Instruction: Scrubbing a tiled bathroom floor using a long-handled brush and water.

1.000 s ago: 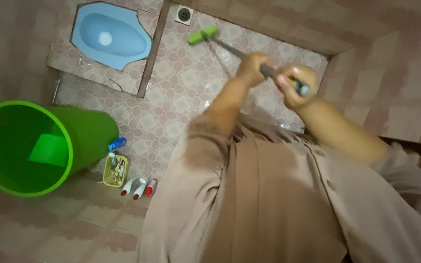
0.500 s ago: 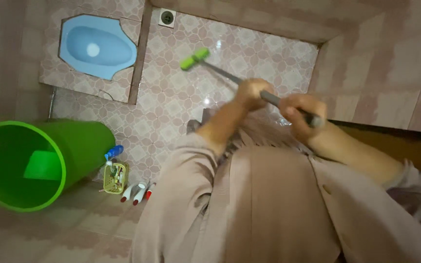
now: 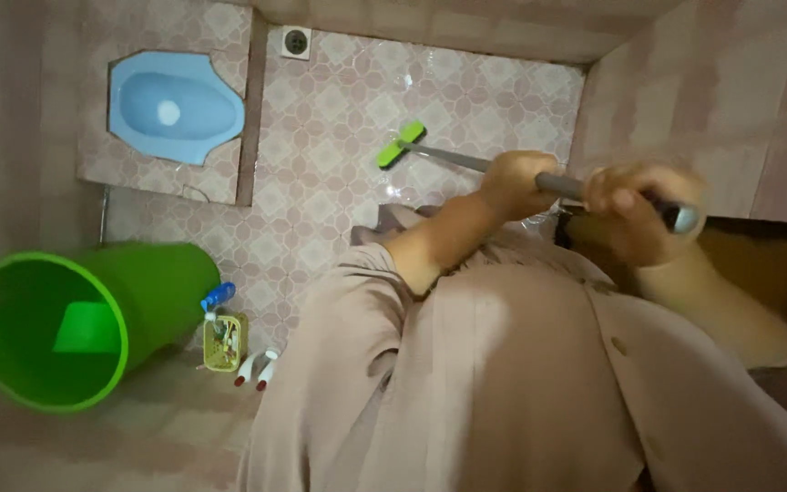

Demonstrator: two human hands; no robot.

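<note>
My brush (image 3: 402,144) has a bright green head on a grey handle (image 3: 466,160). The floor (image 3: 339,137) tiles are pale pink with a white flower pattern. The squat pan (image 3: 175,107) is light blue, the big bucket (image 3: 93,319) vivid green, the small basket (image 3: 226,343) yellow, and my shirt (image 3: 503,383) dusty beige.

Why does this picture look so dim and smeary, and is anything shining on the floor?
Head view: the light is low and pinkish, so colours look muddy. The right hand and the end of the grey handle are smeared by motion; the left hand is a little sharper. Wet glare glints on the patterned floor tiles near the green brush head. The green bin blurs toward the frame edge.
</note>
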